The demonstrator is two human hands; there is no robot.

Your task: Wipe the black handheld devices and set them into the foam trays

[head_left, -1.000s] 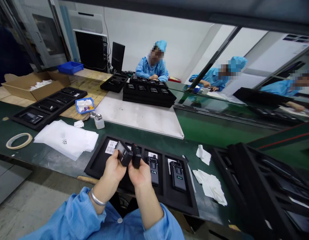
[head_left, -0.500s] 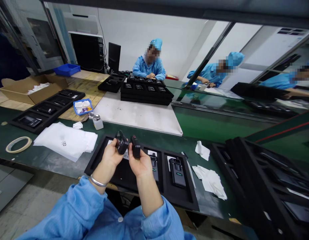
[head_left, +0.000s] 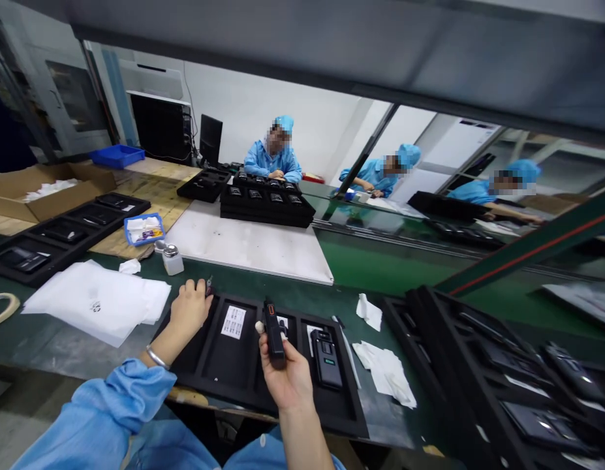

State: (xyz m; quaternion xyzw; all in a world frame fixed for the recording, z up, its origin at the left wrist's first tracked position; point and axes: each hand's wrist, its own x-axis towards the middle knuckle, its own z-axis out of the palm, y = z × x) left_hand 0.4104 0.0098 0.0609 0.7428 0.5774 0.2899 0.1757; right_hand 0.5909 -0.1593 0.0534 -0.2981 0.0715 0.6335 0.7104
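Black handheld device (head_left: pixel 273 334) stands upright above a black foam tray (head_left: pixel 228 382). Leftmost, the left hand (head_left: pixel 189 312) has its fingers (head_left: pixel 199 287) at a small dark item (head_left: pixel 209 284), hold unclear. The right hand (head_left: pixel 287 378) is clamped around the device, beside a second device (head_left: pixel 326 359) lying in its slot.

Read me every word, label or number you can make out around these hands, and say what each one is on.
Nothing here reads clearly.
White label in the black tray: printed lines, too small to read.
Black device in the slot: small green mark on its front, too blurred to read.
Handheld black device in the right hand: orange patch near its top, no readable text.
White sheets: small dark printed mark, too small to read.
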